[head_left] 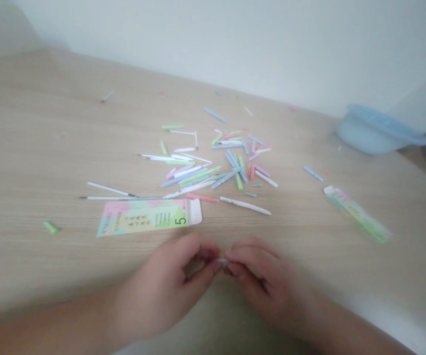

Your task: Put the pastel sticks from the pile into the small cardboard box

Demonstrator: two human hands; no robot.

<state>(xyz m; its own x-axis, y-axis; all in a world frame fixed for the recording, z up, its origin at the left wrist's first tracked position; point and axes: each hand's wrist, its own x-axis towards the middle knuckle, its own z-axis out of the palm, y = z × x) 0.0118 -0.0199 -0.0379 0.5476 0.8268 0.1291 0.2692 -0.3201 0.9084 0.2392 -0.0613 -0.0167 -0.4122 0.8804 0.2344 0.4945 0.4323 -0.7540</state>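
My left hand (183,276) and my right hand (260,276) meet near the front of the desk. Both pinch a small pale pen part (223,261) between thumb and fingers. Most of it is hidden by the fingertips, so its exact shape cannot be made out. Just beyond the hands lie a white pen barrel (245,205) and a red pen part (202,197). A flat pastel pen box (142,217) marked 5, its white end flap open, rests ahead of my left hand.
Loose pen barrels and caps (198,177) in several colours are heaped mid-desk. Thin refills (109,197) lie left, near a green cap (51,227). On the right are another pastel box (356,214), a blue pen part (312,173) and a light-blue basin (378,130). A white wall stands behind.
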